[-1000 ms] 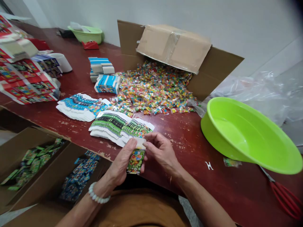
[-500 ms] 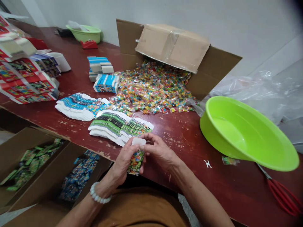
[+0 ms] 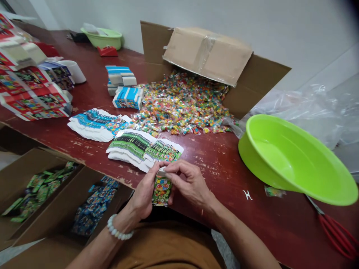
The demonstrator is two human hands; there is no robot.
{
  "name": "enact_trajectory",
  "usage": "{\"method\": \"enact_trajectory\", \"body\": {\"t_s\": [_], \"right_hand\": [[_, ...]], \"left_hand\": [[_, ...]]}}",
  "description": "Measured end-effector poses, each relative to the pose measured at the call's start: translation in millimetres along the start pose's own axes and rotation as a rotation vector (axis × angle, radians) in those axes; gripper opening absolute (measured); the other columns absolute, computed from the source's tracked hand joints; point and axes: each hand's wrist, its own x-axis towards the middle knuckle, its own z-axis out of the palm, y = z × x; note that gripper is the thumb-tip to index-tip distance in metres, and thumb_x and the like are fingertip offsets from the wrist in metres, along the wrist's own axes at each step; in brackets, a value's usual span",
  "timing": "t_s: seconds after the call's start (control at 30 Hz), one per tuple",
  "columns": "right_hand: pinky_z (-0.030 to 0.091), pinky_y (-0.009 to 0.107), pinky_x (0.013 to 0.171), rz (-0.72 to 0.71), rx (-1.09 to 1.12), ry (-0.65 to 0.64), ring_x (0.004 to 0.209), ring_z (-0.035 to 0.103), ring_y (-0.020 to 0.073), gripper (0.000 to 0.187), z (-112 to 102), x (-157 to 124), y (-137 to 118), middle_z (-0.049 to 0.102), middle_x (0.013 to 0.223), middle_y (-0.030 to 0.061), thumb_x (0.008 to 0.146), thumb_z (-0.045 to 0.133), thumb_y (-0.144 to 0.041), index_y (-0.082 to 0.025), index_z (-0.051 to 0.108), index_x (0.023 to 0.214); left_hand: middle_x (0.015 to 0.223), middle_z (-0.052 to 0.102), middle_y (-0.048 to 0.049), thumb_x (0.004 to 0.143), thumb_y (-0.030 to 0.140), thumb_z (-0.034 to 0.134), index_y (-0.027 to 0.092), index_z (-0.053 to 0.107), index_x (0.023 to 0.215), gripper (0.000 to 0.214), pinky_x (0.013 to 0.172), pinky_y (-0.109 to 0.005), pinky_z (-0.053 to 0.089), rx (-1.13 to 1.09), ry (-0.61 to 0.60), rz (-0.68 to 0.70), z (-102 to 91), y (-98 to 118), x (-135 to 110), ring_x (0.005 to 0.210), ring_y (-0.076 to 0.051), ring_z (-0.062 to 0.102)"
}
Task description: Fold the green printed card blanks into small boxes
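Observation:
Both hands hold one small green printed carton [image 3: 162, 190] upright at the near edge of the dark red table [image 3: 218, 164]. My left hand [image 3: 146, 194], with a white bead bracelet on the wrist, grips its left side. My right hand [image 3: 187, 183] pinches the white top flap down with thumb and forefinger. Just beyond lies a fanned stack of flat green cartons [image 3: 143, 149], with a fanned stack of flat blue cartons [image 3: 97, 125] to its left. A heap of small colourful wrapped candies [image 3: 182, 104] spills from a tipped cardboard box [image 3: 207, 56].
A tilted lime-green basin [image 3: 294, 160] stands at the right, red-handled scissors [image 3: 336, 231] near it. Red printed boxes [image 3: 30, 93] pile up at the left, blue cartons [image 3: 125, 87] behind. Below the table, open cardboard boxes hold green packs [image 3: 36, 186] and blue packs [image 3: 97, 203].
The white top flap, raised a second ago, has been folded down onto the green carton by my right fingers. Both hands stayed at the table edge.

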Motion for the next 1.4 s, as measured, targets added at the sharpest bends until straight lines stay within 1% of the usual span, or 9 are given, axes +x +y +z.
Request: {"method": "enact_trajectory", "body": {"t_s": [0.13,0.27,0.4,0.5,0.6,0.87,1.07,1.27,1.4], "right_hand": [[0.042,0.020,0.038,0.381,0.233,0.066,0.041,0.055,0.0100,0.025,1.9,2.0,3.1,0.063,0.060,-0.0023,0.085,0.069,-0.044,-0.020,0.069,0.091],[0.045,0.023,0.035,0.484,0.491,-0.052,0.038,0.054,0.0119,0.035,8.4,2.0,6.8,0.060,0.059,-0.0046,0.082,0.072,-0.049,-0.022,0.064,0.102],[0.048,0.024,0.041,0.395,0.409,-0.021,0.047,0.056,0.0108,0.026,9.6,3.6,7.6,0.067,0.076,-0.0002,0.081,0.074,-0.043,-0.020,0.067,0.091],[0.055,0.030,0.065,0.076,0.095,0.062,0.071,0.065,0.0163,0.015,3.5,4.3,8.1,0.071,0.085,0.0033,0.083,0.072,-0.036,-0.021,0.071,0.079],[0.052,0.036,0.086,-0.125,-0.098,-0.022,0.090,0.067,0.0205,0.013,-2.0,3.0,7.8,0.073,0.089,0.0045,0.089,0.066,-0.032,-0.024,0.074,0.083],[0.047,0.023,0.051,0.344,0.167,-0.107,0.052,0.057,0.0101,0.018,2.0,8.2,5.7,0.067,0.074,-0.0001,0.084,0.071,-0.036,-0.019,0.071,0.090],[0.050,0.024,0.046,0.392,0.375,-0.138,0.050,0.059,0.0105,0.025,2.9,8.3,1.7,0.071,0.085,0.0037,0.081,0.073,-0.041,-0.017,0.068,0.075],[0.050,0.023,0.046,0.425,0.408,-0.007,0.053,0.062,0.0109,0.028,9.7,5.7,2.6,0.071,0.091,0.0038,0.082,0.073,-0.043,-0.019,0.066,0.095],[0.051,0.025,0.052,0.390,0.450,0.062,0.058,0.061,0.0112,0.034,12.7,4.5,10.1,0.069,0.094,0.0020,0.079,0.076,-0.039,-0.023,0.057,0.103]], "left_hand": [[0.068,0.068,-0.0012,0.089,0.045,0.058,0.020,0.051,0.125,0.045,0.040,-0.027,0.050,-0.015,-0.067,-0.007,-3.2,-2.7,-0.5,0.043,-0.019,0.064],[0.063,0.066,-0.0009,0.086,0.038,0.059,0.018,0.051,0.123,0.043,0.038,-0.027,0.050,-0.006,-0.051,0.004,-9.3,-5.7,2.6,0.042,-0.019,0.062],[0.067,0.066,-0.0003,0.086,0.031,0.061,0.019,0.053,0.120,0.038,0.040,-0.024,0.052,0.037,-0.029,0.076,-9.0,-2.7,2.4,0.047,-0.016,0.061],[0.069,0.066,0.0003,0.091,0.042,0.058,0.023,0.049,0.123,0.038,0.044,-0.027,0.054,0.022,-0.117,0.015,-8.3,1.7,-0.3,0.047,-0.017,0.063],[0.065,0.065,0.0007,0.093,0.052,0.052,0.025,0.048,0.125,0.042,0.043,-0.030,0.054,-0.017,-0.139,-0.050,-8.3,4.0,-1.2,0.045,-0.019,0.064],[0.066,0.066,-0.0029,0.094,0.063,0.038,0.020,0.051,0.137,0.063,0.040,-0.024,0.049,0.004,-0.059,-0.004,-11.2,-0.2,4.1,0.043,-0.017,0.062],[0.061,0.066,-0.0038,0.089,0.068,0.046,0.017,0.056,0.137,0.071,0.039,-0.024,0.049,0.009,-0.064,-0.037,-15.0,-1.6,4.5,0.042,-0.017,0.060],[0.055,0.064,-0.0027,0.089,0.065,0.049,0.015,0.060,0.127,0.064,0.037,-0.024,0.048,0.062,0.039,-0.059,-15.6,-3.2,7.0,0.037,-0.016,0.058],[0.062,0.067,-0.0025,0.090,0.065,0.047,0.022,0.051,0.134,0.061,0.039,-0.024,0.049,0.037,0.002,-0.014,-18.0,-0.8,5.6,0.041,-0.018,0.062]]}}
